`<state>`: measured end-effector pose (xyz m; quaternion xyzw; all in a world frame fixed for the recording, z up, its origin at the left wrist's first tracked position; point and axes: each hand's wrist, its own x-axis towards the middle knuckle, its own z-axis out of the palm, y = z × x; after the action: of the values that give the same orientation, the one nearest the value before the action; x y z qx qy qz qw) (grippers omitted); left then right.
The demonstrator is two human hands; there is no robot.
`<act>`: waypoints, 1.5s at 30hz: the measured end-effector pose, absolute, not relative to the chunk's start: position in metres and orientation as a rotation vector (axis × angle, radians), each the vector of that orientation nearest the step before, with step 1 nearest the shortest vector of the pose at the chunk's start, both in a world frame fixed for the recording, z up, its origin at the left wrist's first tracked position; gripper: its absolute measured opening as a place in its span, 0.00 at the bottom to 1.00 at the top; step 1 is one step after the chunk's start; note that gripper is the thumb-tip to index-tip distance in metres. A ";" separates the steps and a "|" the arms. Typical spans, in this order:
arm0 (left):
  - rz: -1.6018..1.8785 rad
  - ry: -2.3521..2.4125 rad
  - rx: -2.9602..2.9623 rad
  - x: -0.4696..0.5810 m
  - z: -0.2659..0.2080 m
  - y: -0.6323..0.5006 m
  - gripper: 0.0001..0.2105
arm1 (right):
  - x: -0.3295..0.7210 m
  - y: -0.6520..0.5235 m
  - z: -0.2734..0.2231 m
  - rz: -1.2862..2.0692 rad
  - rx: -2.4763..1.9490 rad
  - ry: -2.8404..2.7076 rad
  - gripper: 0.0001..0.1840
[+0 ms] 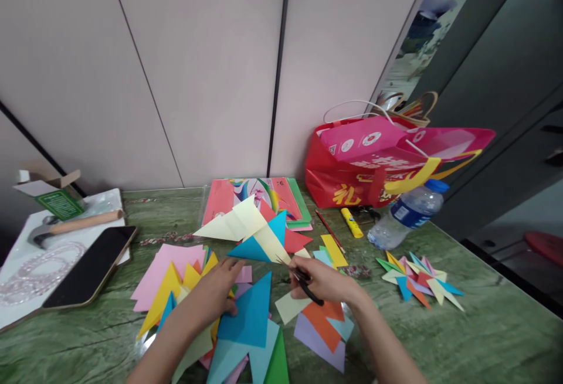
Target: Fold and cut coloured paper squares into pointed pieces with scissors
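Note:
My right hand (pixel 314 278) grips scissors (pixel 304 288) with dark handles, their blades pointing left beside a cut cream and blue paper (pixel 271 240). My left hand (pixel 217 290) rests over the loose coloured papers, fingers apart, its thumb touching a notched blue paper (pixel 248 313). Under that lie light blue (pixel 264 346) and green (pixel 278 360) pieces. Yellow (pixel 165 293) and pink (pixel 153 272) pieces are heaped left of my left hand. Below my right hand lie orange (pixel 323 319) and lilac (pixel 319 340) scraps.
A paper pack (pixel 284 193) lies by the wall, a glue stick (pixel 352 223) and red pencil (pixel 329 230) to its right. Beyond stand a red bag (pixel 325 179) and a water bottle (pixel 402 217). Folded paper stars (pixel 422 278) sit right; a phone (pixel 92 269) and hammer (pixel 81 226) left.

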<state>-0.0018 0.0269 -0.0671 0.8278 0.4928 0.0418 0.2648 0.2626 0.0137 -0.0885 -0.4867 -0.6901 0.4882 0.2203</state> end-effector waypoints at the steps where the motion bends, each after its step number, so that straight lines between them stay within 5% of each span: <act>1: 0.122 1.327 2.237 -0.003 -0.067 0.027 0.37 | 0.270 0.013 -0.087 1.311 -1.396 -1.905 0.12; 6: 0.171 1.253 2.244 -0.006 -0.061 0.025 0.33 | 0.287 0.011 -0.085 1.146 -1.567 -1.777 0.10; 13: 0.177 1.307 2.223 0.019 -0.055 0.012 0.15 | 0.251 0.014 -0.097 1.243 -1.481 -1.598 0.11; 19: 0.100 1.351 2.151 0.030 -0.058 0.006 0.35 | 0.236 0.011 -0.102 1.270 -1.433 -1.691 0.12; 22: 0.156 1.355 2.081 0.029 -0.063 0.007 0.38 | 0.244 0.010 -0.100 1.311 -1.425 -1.729 0.11; 25: 0.303 1.352 1.984 0.027 -0.063 0.011 0.27 | 0.256 0.009 -0.096 1.348 -1.425 -1.723 0.12; 28: 0.514 1.332 1.859 0.020 -0.052 0.016 0.05 | 0.261 0.010 -0.089 1.319 -1.396 -1.661 0.12; 36: 1.205 1.240 1.322 0.004 -0.014 0.016 0.15 | 0.220 0.008 -0.061 1.247 -1.160 -1.277 0.24; 45: 1.237 1.054 1.242 0.014 -0.009 0.005 0.13 | 0.160 -0.009 -0.033 1.337 -1.167 -0.872 0.33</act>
<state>0.0139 0.0052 -0.0092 0.5184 0.4398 0.5161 0.5211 0.1599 -0.0093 -0.0330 -0.4931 -0.3685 0.5646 0.5498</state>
